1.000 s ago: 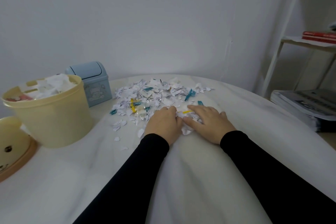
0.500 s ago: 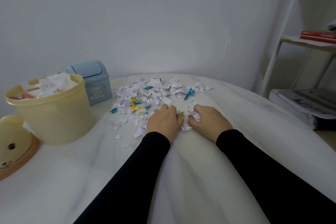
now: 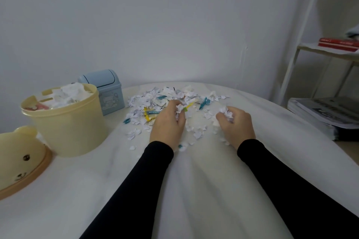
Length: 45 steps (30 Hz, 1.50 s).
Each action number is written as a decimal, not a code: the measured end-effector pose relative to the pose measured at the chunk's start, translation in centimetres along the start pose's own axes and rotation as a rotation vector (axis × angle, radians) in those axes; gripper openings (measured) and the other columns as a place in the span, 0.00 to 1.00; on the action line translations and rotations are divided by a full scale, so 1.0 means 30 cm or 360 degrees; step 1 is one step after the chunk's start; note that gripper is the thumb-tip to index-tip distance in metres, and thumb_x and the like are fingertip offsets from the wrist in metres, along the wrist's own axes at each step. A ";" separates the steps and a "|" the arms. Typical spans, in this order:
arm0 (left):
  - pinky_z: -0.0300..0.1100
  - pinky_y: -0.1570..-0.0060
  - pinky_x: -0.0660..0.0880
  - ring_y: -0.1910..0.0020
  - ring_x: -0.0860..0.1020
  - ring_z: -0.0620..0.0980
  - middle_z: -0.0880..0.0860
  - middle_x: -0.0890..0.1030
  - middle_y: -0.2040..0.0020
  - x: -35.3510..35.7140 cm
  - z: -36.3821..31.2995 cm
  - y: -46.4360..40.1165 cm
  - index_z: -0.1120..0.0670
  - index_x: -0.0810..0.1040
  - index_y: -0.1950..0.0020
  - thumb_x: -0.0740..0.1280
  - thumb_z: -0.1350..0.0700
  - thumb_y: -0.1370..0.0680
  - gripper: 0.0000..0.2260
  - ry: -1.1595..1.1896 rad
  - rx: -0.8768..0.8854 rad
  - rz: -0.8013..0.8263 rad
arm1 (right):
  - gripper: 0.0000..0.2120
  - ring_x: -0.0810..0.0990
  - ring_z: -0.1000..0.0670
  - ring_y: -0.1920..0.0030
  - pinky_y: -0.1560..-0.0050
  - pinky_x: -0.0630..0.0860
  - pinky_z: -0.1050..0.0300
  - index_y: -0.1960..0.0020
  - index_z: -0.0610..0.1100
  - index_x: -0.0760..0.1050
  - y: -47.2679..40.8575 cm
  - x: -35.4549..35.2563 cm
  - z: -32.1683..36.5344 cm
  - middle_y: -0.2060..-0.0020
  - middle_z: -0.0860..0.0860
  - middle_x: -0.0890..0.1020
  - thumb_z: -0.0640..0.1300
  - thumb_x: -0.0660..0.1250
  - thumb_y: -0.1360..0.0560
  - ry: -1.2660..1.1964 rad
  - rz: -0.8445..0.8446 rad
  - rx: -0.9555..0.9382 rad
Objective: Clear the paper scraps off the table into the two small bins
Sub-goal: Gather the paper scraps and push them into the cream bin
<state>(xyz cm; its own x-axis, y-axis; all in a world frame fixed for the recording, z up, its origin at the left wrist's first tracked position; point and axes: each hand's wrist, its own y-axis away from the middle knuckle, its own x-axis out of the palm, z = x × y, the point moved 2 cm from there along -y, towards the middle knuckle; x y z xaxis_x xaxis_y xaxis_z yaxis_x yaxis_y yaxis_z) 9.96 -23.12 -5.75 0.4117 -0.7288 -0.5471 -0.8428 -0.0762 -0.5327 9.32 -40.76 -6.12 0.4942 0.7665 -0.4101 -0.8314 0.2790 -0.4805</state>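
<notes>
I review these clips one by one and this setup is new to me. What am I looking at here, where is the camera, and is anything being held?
No machine: a person in black sleeves works bare-handed, filmed by a camera worn on the head, looking down. On the white table lies a pile of scraps. The left hand and right hand each grip a bunch of scraps. At left stand a yellow bin, already heaped with paper, a closed blue bin behind it, and a bear-faced lid.
</notes>
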 end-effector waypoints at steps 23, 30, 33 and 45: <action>0.35 0.77 0.58 0.76 0.59 0.44 0.45 0.62 0.76 -0.429 0.001 -0.187 0.54 0.64 0.68 0.60 0.54 0.22 0.14 0.0459 -0.0204 -0.0209 | 0.22 0.63 0.54 0.79 0.77 0.60 0.65 0.74 0.45 0.56 -0.094 0.159 0.503 0.85 0.54 0.65 0.40 0.64 0.27 -0.0407 -0.0126 -0.0244; 0.41 0.71 0.60 0.71 0.63 0.49 0.52 0.65 0.71 -0.413 0.074 -0.134 0.56 0.66 0.65 0.60 0.54 0.23 0.12 0.0538 -0.0412 -0.0054 | 0.21 0.59 0.53 0.76 0.77 0.59 0.65 0.74 0.46 0.57 -0.078 0.216 0.517 0.78 0.52 0.62 0.42 0.65 0.27 -0.0360 -0.0071 -0.0195; 0.38 0.74 0.58 0.73 0.60 0.47 0.51 0.63 0.72 -0.443 0.036 -0.153 0.55 0.64 0.65 0.59 0.54 0.22 0.12 0.0601 -0.0317 -0.0070 | 0.22 0.61 0.53 0.78 0.78 0.58 0.65 0.74 0.46 0.56 -0.078 0.210 0.527 0.78 0.53 0.60 0.41 0.64 0.27 -0.0341 -0.0073 -0.0199; 0.36 0.76 0.55 0.76 0.57 0.47 0.52 0.60 0.71 -0.722 -0.127 -0.320 0.56 0.64 0.63 0.58 0.55 0.21 0.11 0.0587 -0.0048 -0.0230 | 0.16 0.67 0.51 0.73 0.75 0.62 0.66 0.71 0.37 0.69 -0.145 0.210 0.705 0.76 0.47 0.74 0.43 0.63 0.27 -0.0374 0.0021 -0.0239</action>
<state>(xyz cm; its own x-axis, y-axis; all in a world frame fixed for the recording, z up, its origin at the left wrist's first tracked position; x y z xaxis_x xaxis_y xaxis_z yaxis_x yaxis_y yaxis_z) 7.81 -9.19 13.66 0.3792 -0.9042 -0.1967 -0.7974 -0.2115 -0.5651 10.70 -24.90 9.78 0.3966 0.8875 -0.2347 -0.7819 0.1926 -0.5929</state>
